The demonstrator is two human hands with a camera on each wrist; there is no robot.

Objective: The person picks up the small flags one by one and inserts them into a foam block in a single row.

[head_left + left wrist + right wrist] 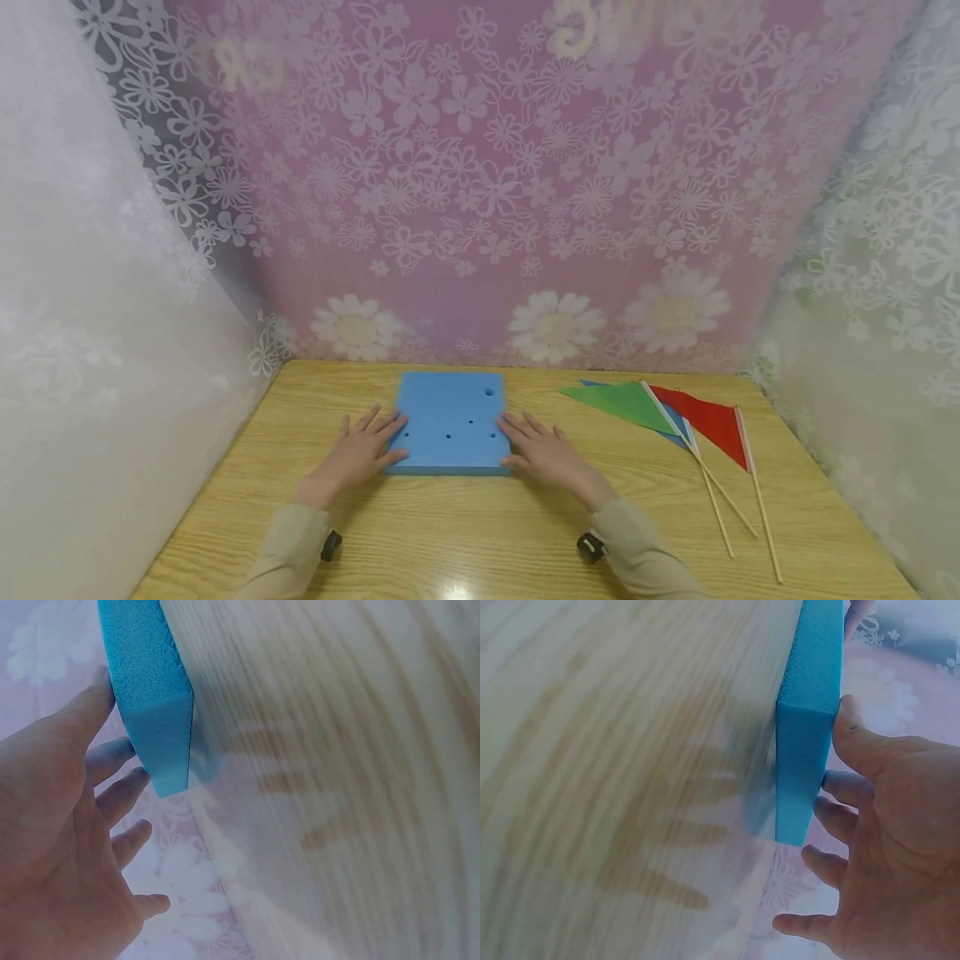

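Observation:
A thick blue foam board [450, 408] lies flat on the wooden table, with several small holes in its top and a larger one near its far right corner. My left hand [360, 450] rests on the board's left edge, fingers spread and fairly straight. On the opposite edge, my right hand [546, 454] touches the board in much the same way. Both wrist views show the foam's side, in the left wrist view as a blue block [154, 705] beside the left hand [67, 802], in the right as a blue block [806, 727] by the right hand [892, 825].
To the right lie a green pennant flag [626, 405], a blue flag [675, 437] partly under it, and a red flag [708, 421], all on thin wooden sticks. Flower-patterned cloth [480, 208] hangs behind the wooden table [450, 533] and at both sides.

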